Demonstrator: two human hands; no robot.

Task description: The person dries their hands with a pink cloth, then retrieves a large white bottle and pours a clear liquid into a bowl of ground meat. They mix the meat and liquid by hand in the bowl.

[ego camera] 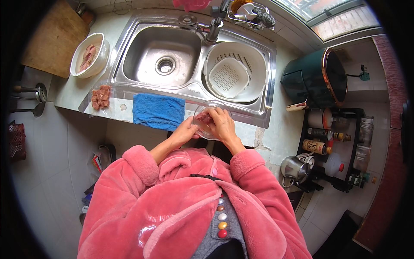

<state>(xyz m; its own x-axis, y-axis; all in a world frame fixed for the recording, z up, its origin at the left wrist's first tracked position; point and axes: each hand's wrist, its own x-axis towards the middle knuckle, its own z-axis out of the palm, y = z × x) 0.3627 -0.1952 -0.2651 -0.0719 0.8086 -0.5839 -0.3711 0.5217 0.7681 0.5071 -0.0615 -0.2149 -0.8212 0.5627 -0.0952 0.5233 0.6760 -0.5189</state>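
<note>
A clear glass bowl [209, 133] is held at the counter's front edge, below the right sink basin. My left hand [186, 132] grips its left side. The fingers of my right hand [222, 124] reach into the bowl and close on reddish raw meat [203, 117]; the fingertips are partly hidden. A folded blue cloth [158, 111] lies on the counter just left of the bowl. Farther left, cubes of raw meat [101, 97] sit in a pile on clear plastic. Behind them, a white basket-lined tub [103, 55] holds larger pieces of raw meat [87, 58].
A steel double sink [161, 84] has a tap [214, 29] and a white colander [262, 81] holding a smaller one. A wooden board [53, 39] stands far left. At right are a green air fryer [299, 79], a steel kettle [292, 169] and a black rack [304, 129] with bottles.
</note>
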